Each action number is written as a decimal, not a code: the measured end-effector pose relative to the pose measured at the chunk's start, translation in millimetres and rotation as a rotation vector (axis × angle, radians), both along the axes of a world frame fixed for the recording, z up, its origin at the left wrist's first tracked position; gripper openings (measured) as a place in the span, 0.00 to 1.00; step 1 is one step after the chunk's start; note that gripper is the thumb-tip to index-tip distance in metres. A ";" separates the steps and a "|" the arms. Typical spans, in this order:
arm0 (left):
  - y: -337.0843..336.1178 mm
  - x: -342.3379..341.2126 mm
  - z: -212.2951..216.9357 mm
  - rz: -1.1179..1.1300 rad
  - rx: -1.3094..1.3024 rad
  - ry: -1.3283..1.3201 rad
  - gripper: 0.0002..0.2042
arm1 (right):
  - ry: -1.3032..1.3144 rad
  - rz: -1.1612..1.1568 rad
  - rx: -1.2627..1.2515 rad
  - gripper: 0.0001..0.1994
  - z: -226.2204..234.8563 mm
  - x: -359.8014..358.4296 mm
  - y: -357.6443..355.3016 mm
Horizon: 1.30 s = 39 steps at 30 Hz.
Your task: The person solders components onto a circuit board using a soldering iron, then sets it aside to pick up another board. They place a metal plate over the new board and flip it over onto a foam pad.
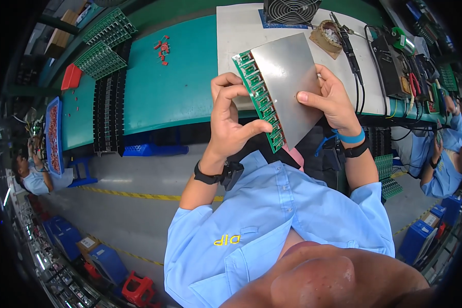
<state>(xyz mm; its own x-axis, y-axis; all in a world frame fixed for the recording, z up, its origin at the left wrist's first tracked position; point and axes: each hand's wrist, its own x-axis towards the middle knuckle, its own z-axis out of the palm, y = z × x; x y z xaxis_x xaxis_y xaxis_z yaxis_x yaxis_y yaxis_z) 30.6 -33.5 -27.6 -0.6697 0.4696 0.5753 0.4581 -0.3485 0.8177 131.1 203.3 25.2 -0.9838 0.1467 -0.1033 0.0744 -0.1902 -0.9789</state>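
A flat grey metal sheet is tilted up in front of my chest, over the table's near edge. Along its left side runs a green circuit board panel with a row of small components. My right hand grips the sheet's right side, thumb on the face and fingers behind. At the panel's left edge, my left hand has its thumb over the lower part and its bent index finger against the edge, closed on the panel. The sheet hides whatever lies behind it.
Small red components lie on the green mat. Black slotted racks, a blue tray and green boards are at left. A fan, soldering iron and solder pot stand beyond. People work at both sides.
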 end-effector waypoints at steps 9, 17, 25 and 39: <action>5.0 18.0 34.0 0.091 -0.081 -0.310 0.25 | 0.206 -0.141 0.339 0.30 14.0 13.1 -9.8; 31.8 1.3 38.7 0.087 -0.031 -0.080 0.27 | 0.614 -0.310 0.821 0.18 17.7 17.1 0.1; 31.3 -73.3 34.0 -0.282 -0.242 -0.113 0.30 | 0.772 -0.450 1.214 0.18 2.1 8.2 24.3; 5.4 -53.9 29.7 0.074 -0.856 0.399 0.24 | 0.549 0.021 1.269 0.23 -21.8 37.3 -4.2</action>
